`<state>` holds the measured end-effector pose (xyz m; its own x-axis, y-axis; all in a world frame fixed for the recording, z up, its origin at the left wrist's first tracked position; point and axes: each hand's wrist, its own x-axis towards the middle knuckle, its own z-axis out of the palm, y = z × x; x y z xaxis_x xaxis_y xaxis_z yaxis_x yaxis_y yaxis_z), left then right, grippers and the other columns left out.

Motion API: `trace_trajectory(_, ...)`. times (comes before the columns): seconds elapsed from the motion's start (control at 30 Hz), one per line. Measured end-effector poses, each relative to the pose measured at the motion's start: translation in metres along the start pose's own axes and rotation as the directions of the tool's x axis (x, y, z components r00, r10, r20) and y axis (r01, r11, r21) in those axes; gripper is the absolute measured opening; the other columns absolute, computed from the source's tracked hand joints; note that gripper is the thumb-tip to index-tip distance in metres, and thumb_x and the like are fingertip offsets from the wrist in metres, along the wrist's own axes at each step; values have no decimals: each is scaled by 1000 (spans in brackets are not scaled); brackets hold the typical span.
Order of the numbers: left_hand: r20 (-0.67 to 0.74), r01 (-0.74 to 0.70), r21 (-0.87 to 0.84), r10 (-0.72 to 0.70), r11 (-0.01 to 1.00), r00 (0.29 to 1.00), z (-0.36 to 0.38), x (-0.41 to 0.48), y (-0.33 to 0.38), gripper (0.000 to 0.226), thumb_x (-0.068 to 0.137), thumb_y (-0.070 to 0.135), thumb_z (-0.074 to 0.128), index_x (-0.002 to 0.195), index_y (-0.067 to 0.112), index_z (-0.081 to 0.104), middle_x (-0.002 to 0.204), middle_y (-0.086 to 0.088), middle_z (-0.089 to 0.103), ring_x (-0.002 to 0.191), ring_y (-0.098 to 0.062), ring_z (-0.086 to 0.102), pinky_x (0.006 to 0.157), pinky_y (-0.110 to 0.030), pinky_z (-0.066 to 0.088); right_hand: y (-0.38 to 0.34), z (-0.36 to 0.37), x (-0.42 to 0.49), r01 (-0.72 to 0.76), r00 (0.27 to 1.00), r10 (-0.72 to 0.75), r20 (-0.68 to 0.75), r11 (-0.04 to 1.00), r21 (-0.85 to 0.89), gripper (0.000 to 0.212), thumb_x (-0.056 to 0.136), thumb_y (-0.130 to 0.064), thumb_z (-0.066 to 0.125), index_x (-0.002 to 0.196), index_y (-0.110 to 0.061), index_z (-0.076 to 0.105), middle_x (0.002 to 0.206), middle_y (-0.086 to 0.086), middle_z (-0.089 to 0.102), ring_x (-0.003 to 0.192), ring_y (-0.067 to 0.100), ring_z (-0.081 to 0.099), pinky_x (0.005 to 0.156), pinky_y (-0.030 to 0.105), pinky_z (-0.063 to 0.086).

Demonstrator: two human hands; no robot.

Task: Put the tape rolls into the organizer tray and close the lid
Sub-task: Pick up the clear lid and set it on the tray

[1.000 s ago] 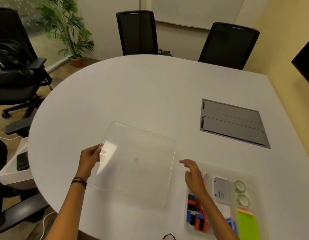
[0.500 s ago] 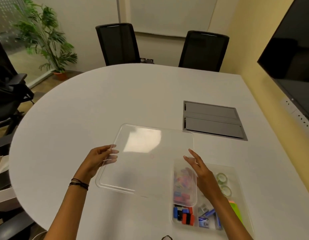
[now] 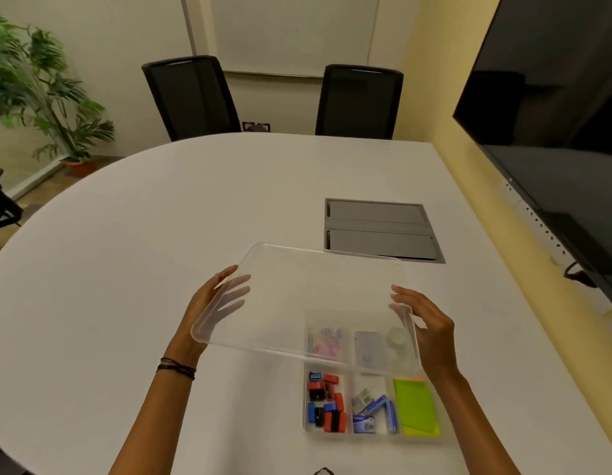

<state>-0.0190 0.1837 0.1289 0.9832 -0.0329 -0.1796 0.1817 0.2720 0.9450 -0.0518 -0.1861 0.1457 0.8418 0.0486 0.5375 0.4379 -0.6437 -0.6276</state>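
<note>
A clear plastic lid (image 3: 308,296) hangs above the white table, held at both sides. My left hand (image 3: 213,303) grips its left edge, fingers underneath and seen through the plastic. My right hand (image 3: 426,323) grips its right edge. The lid's near right part overlaps the far half of the clear organizer tray (image 3: 351,435). Through the lid I see the tape rolls (image 3: 397,339) dimly in the tray's far right compartment. The tray's near compartments are uncovered.
The tray holds red, blue and black clips (image 3: 327,402), staple boxes (image 3: 369,409) and green sticky notes (image 3: 417,407). A grey cable hatch (image 3: 380,229) is set in the table beyond the lid. Two black chairs (image 3: 191,97) stand at the far side. A dark screen (image 3: 555,132) hangs on the right wall.
The lid has been carried to the right, from the table left of the tray to partly over it. My right hand went from beside the tray to gripping the lid's right edge.
</note>
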Motion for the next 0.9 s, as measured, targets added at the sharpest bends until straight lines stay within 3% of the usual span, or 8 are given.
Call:
trace_trajectory(0.1,11,82,1,-82,997,997,16,7,4,28,102,19,35,121,19,54,124,-4,59,107,-15,61,77,-24,58,4,-18,4,21,999,-20,-46,1000,8,21,78,-6,65,98,0,68,102,15,71,96,13,62,85,19,52)
trace_trajectory(0.2,-65,-31,134,40,991,997,26,4,-4,24,97,19,49,115,22,64,120,0,67,109,-16,65,80,-25,59,10,-32,9,0,999,1,-51,1000,31,17,79,7,65,94,-2,68,92,13,71,86,9,61,77,6,49)
trace_trajectory(0.37,-19,-111,342,125,933,992,56,-1,-16,25,98,16,47,118,10,62,109,3,73,106,-7,66,76,-17,58,25,-49,9,-101,991,110,-82,990,102,17,81,-18,64,97,-13,66,77,-3,64,62,8,56,47,24,51)
trace_trajectory(0.5,-94,-131,532,212,837,973,76,1,-30,22,99,11,46,111,7,63,94,-10,73,93,-15,69,68,-19,57,40,-53,5,-149,977,168,-129,977,151,26,82,-17,64,107,-19,61,75,-1,65,60,11,57,50,12,45)
trace_trajectory(0.6,-90,-168,662,300,730,950,81,2,-39,19,97,15,51,104,9,67,84,-7,71,83,-15,69,57,-13,55,51,-52,4,-197,964,225,-143,963,184,31,81,-24,63,110,-16,56,71,-1,67,59,-5,61,52,1,41)
trace_trajectory(0.67,-67,-179,723,325,667,943,82,4,-47,18,95,17,54,102,10,69,90,-3,68,81,-13,66,56,-16,55,60,-50,3,-251,950,275,-147,954,164,31,83,-24,62,111,-15,52,71,0,68,49,-6,56,47,-1,38)
trace_trajectory(0.77,-46,-152,752,281,641,959,84,7,-59,18,94,19,56,98,9,70,95,-3,66,83,-17,64,66,-27,57,75,-45,-4,-351,919,361,-159,932,84,28,86,-21,62,110,-15,47,75,0,69,47,-1,55,44,2,39)
trace_trajectory(0.9,-36,-63,737,131,673,991,89,10,-71,16,95,18,55,88,13,68,76,-3,71,69,-9,68,59,-14,54,92,-35,-19,-470,869,460,-184,882,-16,11,91,-23,55,97,-15,50,75,5,74,45,3,49,46,22,40)
